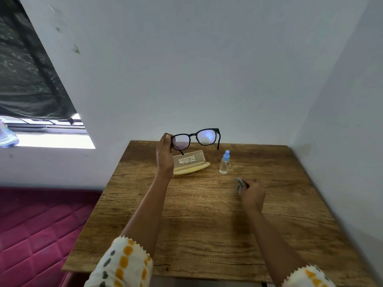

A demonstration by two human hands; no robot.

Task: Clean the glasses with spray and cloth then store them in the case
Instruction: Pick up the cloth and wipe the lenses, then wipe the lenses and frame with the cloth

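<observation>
The fingers (pixel 168 139) of the left hand (pixel 164 154) are pinched together on the outer corner of the black glasses (pixel 195 136), at the hinge of one lens rim. The frame runs out from that pinch toward 3 o'clock, held up in the air above the far edge of the tabletop (pixel 196 224), both temples unfolded and hanging down; the far lens catches a pale blue reflection. Directly below the glasses, at 6 o'clock from them and just beside the left wrist, lies the cream case (pixel 190 163), open, its lid standing with printed text on it.

The right hand (pixel 252 193) rests low over the tabletop with its fingers curled shut around a small grey cloth (pixel 239 184), whose bunched edge sticks out of the hand toward 10 o'clock. At 11 o'clock from that hand, near but apart, the spray bottle (pixel 224 162) stands upright, clear with a blue cap, to the case's 3 o'clock. Both forearms emerge from white sleeves with orange and grey spots.
</observation>
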